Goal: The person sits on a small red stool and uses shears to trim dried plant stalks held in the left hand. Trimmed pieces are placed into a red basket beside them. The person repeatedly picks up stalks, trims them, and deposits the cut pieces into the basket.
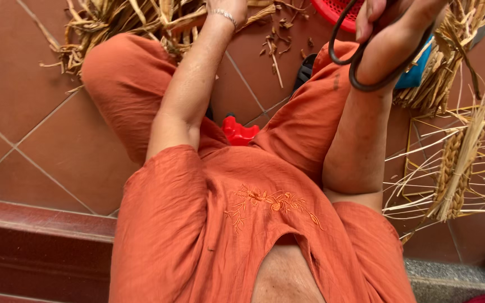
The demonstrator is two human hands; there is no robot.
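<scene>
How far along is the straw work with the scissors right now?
Done, apparently: a plaited straw braid lies on the tiled floor among loose strands, with cut scraps near the knees. In hand: the right hand holds large dark metal scissors; the left hand reaches into a pile of dried straw. Left: that pile looks largely unworked.

1. Scissors [366, 67]: dark metal loop handles, dull and matt, held in the right hand [399, 17].
2. Bracelet [224, 15]: shiny silver metal, on the wrist of the left hand [228, 7].
3. Shirt [254, 224]: orange crinkled cloth, matt, with stitched embroidery.
4. Straw [113, 22]: dry, fibrous, rough, pale tan.
5. Braid [450, 168]: plaited straw, coarse.
6. Floor [40, 112]: reddish tile, smooth with a faint sheen.
7. Basket [335, 10]: red plastic mesh.
8. Stool [239, 132]: glossy red plastic.
</scene>
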